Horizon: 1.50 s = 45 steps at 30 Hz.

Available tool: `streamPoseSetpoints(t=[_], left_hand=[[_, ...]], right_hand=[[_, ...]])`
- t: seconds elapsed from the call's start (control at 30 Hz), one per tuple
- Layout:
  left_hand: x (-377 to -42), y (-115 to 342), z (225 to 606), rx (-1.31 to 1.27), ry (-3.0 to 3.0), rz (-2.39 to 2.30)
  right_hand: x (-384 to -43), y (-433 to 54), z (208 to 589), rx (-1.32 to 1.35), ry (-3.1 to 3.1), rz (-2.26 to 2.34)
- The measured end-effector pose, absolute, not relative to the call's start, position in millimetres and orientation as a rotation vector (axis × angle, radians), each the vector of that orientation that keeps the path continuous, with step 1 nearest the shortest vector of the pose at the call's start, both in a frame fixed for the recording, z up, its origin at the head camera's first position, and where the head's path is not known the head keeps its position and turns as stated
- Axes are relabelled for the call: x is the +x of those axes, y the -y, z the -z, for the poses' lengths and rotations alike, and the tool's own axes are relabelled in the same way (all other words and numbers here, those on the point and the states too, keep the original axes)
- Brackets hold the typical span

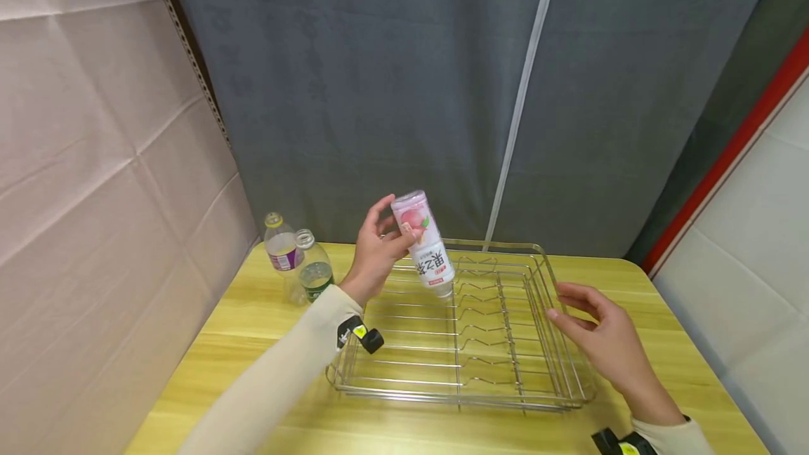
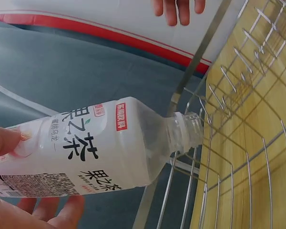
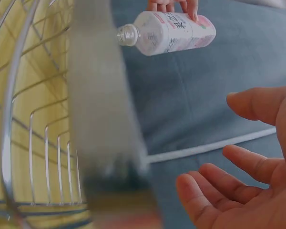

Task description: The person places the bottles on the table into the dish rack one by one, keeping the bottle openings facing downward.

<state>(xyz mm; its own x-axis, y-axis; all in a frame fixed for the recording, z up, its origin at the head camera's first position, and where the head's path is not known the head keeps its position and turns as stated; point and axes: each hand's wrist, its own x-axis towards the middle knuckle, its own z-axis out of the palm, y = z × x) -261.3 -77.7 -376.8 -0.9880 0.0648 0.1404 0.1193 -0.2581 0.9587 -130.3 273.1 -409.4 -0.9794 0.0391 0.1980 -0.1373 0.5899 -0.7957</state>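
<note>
My left hand [image 1: 377, 253] grips a pink and white peach tea bottle [image 1: 425, 244] around its base half. The bottle is tilted neck-down over a wire rack [image 1: 458, 364], and in the left wrist view its uncapped clear neck [image 2: 188, 132] is right at the wires. Thumb on the label, the other fingers wrap behind it. Beside the rack's right rim, my right hand [image 1: 603, 343] hovers with fingers spread and loosely bent, holding nothing; the right wrist view shows these fingers [image 3: 238, 191] apart from the bottle.
Two clear plastic bottles stand left of the rack: one with a purple label and yellow neck ring [image 1: 281, 253], one with a green label [image 1: 314, 269]. The wooden table [image 1: 208, 371] ends at a grey curtain [image 1: 379, 90] behind and pale walls at both sides.
</note>
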Motion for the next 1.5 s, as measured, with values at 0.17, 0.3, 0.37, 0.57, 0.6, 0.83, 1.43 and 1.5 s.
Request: streamPoseSetpoints(t=[0.17, 0.3, 0.37, 0.57, 0.6, 0.83, 1.43, 1.5], left_hand=[[-274, 76, 383, -0.22, 1.981, 2.417], [-283, 72, 390, -0.217, 2.05, 2.404], [-287, 69, 394, -0.224, 2.075, 2.415], [-294, 58, 407, -0.24, 2.152, 2.439], [-295, 56, 409, -0.247, 2.16, 2.441], [-297, 47, 423, -0.265, 2.323, 2.378], [-300, 36, 437, -0.238, 2.441, 2.305], [-300, 35, 438, -0.227, 2.46, 2.287]], right_hand=[[-132, -281, 415, 0.033, 2.705, -1.337], [-133, -287, 420, 0.038, 2.784, -1.311], [-133, -290, 423, 0.04, 2.809, -1.29], [-133, -298, 432, 0.027, 2.836, -1.255], [-133, -298, 434, 0.026, 2.835, -1.268], [-134, -300, 443, 0.019, 2.814, -1.353], [-139, -302, 450, -0.036, 2.774, -1.59], [-139, -302, 450, -0.045, 2.769, -1.601]])
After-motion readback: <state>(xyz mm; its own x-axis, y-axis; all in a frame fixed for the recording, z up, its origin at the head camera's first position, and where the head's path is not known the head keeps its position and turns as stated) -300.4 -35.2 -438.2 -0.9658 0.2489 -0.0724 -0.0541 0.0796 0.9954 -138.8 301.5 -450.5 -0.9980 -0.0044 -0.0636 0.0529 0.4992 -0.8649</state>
